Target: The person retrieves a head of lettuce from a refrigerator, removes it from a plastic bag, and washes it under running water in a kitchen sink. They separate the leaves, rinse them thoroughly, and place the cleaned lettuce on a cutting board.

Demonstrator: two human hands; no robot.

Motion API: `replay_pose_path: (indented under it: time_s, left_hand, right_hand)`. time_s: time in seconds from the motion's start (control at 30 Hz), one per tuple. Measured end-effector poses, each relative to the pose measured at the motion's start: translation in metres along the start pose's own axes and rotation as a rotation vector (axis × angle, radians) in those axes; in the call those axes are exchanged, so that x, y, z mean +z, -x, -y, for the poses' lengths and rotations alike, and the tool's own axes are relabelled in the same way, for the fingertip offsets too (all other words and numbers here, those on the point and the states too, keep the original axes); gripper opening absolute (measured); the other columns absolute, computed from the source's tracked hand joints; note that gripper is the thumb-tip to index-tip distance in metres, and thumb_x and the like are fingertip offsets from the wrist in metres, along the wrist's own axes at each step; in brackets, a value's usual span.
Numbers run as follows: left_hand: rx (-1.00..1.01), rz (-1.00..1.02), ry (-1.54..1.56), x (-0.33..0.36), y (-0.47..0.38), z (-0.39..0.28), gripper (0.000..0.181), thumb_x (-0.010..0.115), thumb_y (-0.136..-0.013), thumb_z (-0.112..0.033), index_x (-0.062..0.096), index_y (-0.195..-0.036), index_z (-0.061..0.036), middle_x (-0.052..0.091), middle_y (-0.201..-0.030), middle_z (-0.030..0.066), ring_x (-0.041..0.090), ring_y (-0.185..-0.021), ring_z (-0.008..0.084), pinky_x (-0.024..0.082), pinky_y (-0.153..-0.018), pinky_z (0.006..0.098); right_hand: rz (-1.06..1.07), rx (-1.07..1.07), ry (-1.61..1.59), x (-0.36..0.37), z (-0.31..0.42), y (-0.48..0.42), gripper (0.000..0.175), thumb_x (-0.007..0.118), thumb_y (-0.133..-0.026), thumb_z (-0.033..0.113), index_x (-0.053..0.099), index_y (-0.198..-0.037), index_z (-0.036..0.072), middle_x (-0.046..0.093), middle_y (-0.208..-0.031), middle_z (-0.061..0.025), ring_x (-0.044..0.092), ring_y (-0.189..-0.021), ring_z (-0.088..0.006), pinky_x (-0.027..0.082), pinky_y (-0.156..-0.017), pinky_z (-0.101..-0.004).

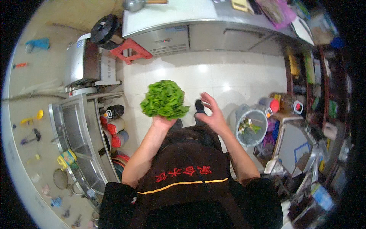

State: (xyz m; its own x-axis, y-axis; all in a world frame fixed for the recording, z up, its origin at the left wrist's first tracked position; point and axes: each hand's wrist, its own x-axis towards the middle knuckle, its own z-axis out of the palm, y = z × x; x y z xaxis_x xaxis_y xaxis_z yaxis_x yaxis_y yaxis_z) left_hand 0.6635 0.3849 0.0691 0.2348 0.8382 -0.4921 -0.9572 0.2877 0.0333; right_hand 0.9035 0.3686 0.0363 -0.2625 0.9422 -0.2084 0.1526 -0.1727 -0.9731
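Note:
A leafy head of green lettuce [164,98] rests on my left hand [162,121], which grips it from below; the leaves hide most of the fingers. My right hand [211,111] hovers apart from the lettuce, to its right, fingers spread and nothing in them. Both hands are in front of my dark apron [183,160], which bears red writing and a yellow stripe. Beneath the hands, the tip of a black shoe [199,106] shows on the pale tiled floor [177,68].
A lined trash bin [252,140] with vegetable scraps stands on the right. Ahead runs a stainless steel counter [171,17]. A red plastic stool [131,51] holds a black-lidded pot [105,28]. At left are a metal sink unit [75,120] and red-capped containers [115,126]. Shelves [307,71] line the right.

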Motion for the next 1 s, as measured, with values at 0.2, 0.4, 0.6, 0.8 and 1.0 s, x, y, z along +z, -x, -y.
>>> replay_pose_path:
  time_s: [0.2, 0.4, 0.6, 0.8, 1.0]
  left_hand:
    - [0.18, -0.143, 0.052, 0.013, 0.031, -0.03, 0.052, 0.054, -0.096, -0.047, 0.054, -0.137, -0.0138, 0.052, -0.143, 0.0091, 0.053, -0.128, 0.0297, 0.043, -0.109, 0.05]
    - [0.319, -0.129, -0.439, -0.032, 0.119, -0.119, 0.06, 0.065, -0.093, -0.03, 0.041, -0.146, -0.0127, 0.046, -0.146, 0.0091, 0.05, -0.131, 0.0294, 0.042, -0.108, 0.0517]
    - [0.359, 0.167, -0.407, -0.083, 0.208, -0.203, 0.087, 0.075, -0.086, -0.032, 0.028, -0.156, -0.0132, 0.046, -0.15, 0.0072, 0.047, -0.136, 0.0251, 0.037, -0.115, 0.0469]
    - [0.596, 0.091, -0.206, -0.138, 0.267, -0.266, 0.081, 0.072, -0.086, -0.04, 0.037, -0.151, -0.0056, 0.05, -0.148, 0.0117, 0.048, -0.136, 0.0288, 0.033, -0.118, 0.0478]
    - [0.797, -0.013, -0.079, -0.175, 0.315, -0.319, 0.07, 0.065, -0.09, -0.031, 0.039, -0.149, -0.0049, 0.05, -0.147, 0.0129, 0.048, -0.136, 0.029, 0.033, -0.118, 0.048]
  right_hand:
    - [0.275, -0.015, -0.209, 0.088, 0.108, -0.086, 0.07, 0.085, -0.076, 0.015, 0.052, -0.136, 0.002, 0.061, -0.132, -0.0111, 0.056, -0.124, -0.0238, 0.042, -0.108, -0.0404]
    - [0.444, 0.143, -0.362, 0.181, 0.125, -0.111, 0.057, 0.061, -0.095, 0.031, 0.046, -0.141, 0.001, 0.058, -0.134, -0.011, 0.056, -0.121, -0.0217, 0.044, -0.103, -0.0409]
    - [0.684, 0.167, -0.206, 0.309, 0.142, -0.096, 0.049, 0.064, -0.095, 0.029, 0.054, -0.135, 0.002, 0.067, -0.113, -0.0059, 0.062, -0.098, -0.0163, 0.05, -0.088, -0.0336]
    - [0.571, -0.054, -0.011, 0.431, 0.154, -0.08, 0.034, 0.069, -0.095, 0.023, 0.058, -0.117, -0.001, 0.064, -0.095, -0.0045, 0.06, -0.086, -0.0121, 0.051, -0.073, -0.0272]
    - [0.872, -0.044, 0.056, 0.531, 0.165, -0.055, 0.034, 0.068, -0.094, 0.016, 0.055, -0.121, -0.001, 0.063, -0.097, -0.0047, 0.061, -0.086, -0.0122, 0.052, -0.071, -0.0274]
